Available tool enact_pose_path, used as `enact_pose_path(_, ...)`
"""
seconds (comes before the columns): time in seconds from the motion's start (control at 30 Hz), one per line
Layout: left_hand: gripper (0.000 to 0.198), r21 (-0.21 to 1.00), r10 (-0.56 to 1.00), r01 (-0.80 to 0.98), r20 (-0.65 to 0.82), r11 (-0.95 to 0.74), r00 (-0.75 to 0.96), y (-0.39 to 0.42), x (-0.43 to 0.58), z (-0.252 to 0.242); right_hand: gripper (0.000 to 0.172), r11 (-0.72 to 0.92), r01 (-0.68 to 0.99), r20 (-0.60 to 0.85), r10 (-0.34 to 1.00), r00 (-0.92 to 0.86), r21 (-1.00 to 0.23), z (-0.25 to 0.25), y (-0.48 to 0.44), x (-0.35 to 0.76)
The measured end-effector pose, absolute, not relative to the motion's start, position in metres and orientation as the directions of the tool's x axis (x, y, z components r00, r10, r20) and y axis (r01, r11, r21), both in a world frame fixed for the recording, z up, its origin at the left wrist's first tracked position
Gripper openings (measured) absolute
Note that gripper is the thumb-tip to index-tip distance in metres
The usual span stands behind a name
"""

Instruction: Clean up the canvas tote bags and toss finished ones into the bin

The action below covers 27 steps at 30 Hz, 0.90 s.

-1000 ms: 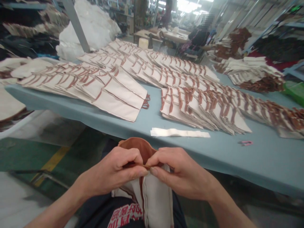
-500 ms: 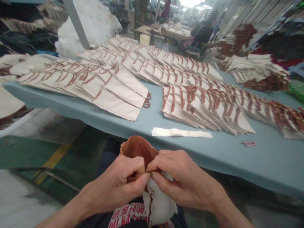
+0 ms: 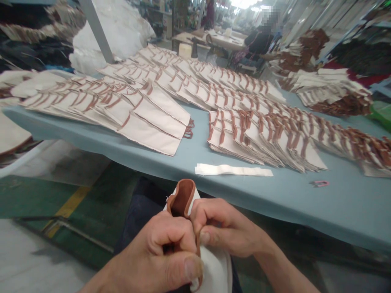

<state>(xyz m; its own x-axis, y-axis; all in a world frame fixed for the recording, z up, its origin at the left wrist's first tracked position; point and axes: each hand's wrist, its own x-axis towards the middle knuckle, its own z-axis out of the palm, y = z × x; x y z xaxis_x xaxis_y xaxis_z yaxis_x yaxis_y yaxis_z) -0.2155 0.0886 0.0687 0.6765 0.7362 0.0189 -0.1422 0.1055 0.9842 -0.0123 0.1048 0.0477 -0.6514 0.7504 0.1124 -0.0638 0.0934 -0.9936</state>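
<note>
Over my lap I hold a fabric piece, off-white outside and brown on its inner side, its open end forming a loop above my hands. My left hand is closed, thumb and curled fingers pinching the brown-edged seam low down. My right hand pinches the same edge a little higher, thumb against fingers. Both hands are close together, the left nearer to me. The fabric between the fingers is partly hidden.
A blue-covered table lies ahead, bearing stacked off-white pieces with brown edges. Near its front edge are a white strip and pink-handled thread snips. A metal post rises at the left. A person sits farther back.
My left hand has moved down and toward me along the edge. The right hand has turned slightly, and the fabric's open end has narrowed and stands more upright.
</note>
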Motion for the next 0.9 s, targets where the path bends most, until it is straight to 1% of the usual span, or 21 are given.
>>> enact_pose_path(0.07,0.039,0.994,0.749,-0.088,0.011,0.064,0.662,0.089,-0.216,0.066,0.049,0.066,-0.065,0.093,0.746,-0.659,-0.996,0.045,0.105,-0.011)
enact_pose_path(0.1,0.038,0.999,0.761,-0.04,0.005,0.028,0.648,0.09,-0.217,0.064,0.049,0.101,-0.037,0.1,0.744,-0.661,-0.994,0.046,0.106,-0.009)
enact_pose_path(0.2,0.034,0.988,0.805,0.141,-0.033,-0.063,0.592,0.095,-0.22,0.054,0.042,0.311,0.132,0.157,0.75,-0.643,-0.941,0.058,0.109,-0.001)
enact_pose_path(0.3,0.029,0.946,0.808,0.281,-0.035,-0.163,0.588,0.104,-0.226,0.045,0.025,0.471,0.355,0.157,0.752,-0.64,-0.808,0.072,0.112,0.005)
enact_pose_path(0.4,0.025,0.86,0.776,0.366,0.053,-0.355,0.629,0.11,-0.228,0.041,0.014,0.533,0.462,0.129,0.741,-0.659,-0.709,0.079,0.11,0.006)
enact_pose_path(0.47,0.025,0.787,0.76,0.401,0.129,-0.469,0.637,0.111,-0.226,0.044,0.011,0.541,0.483,0.121,0.742,-0.659,-0.689,0.079,0.109,0.004)
enact_pose_path(0.53,0.025,0.74,0.739,0.396,0.199,-0.544,0.643,0.107,-0.224,0.049,0.01,0.531,0.493,0.114,0.751,-0.65,-0.689,0.078,0.11,0.003)
enact_pose_path(0.6,0.026,0.729,0.722,0.372,0.238,-0.575,0.65,0.099,-0.223,0.054,0.014,0.503,0.485,0.117,0.771,-0.626,-0.716,0.078,0.113,0.004)
enact_pose_path(0.67,0.025,0.737,0.715,0.342,0.266,-0.583,0.646,0.091,-0.227,0.057,0.03,0.444,0.475,0.109,0.807,-0.581,-0.759,0.079,0.12,0.01)
enact_pose_path(0.73,0.026,0.754,0.724,0.309,0.302,-0.58,0.621,0.086,-0.234,0.057,0.047,0.354,0.444,0.06,0.832,-0.552,-0.823,0.08,0.129,0.019)
enact_pose_path(0.8,0.029,0.785,0.743,0.272,0.323,-0.556,0.586,0.089,-0.242,0.053,0.059,0.273,0.411,0.002,0.835,-0.551,-0.87,0.08,0.136,0.029)
enact_pose_path(0.83,0.031,0.799,0.755,0.261,0.328,-0.543,0.568,0.092,-0.247,0.05,0.062,0.247,0.401,-0.019,0.833,-0.554,-0.882,0.08,0.138,0.033)
enact_pose_path(0.9,0.032,0.809,0.772,0.253,0.338,-0.531,0.538,0.101,-0.256,0.044,0.062,0.221,0.397,-0.04,0.833,-0.552,-0.891,0.08,0.138,0.038)
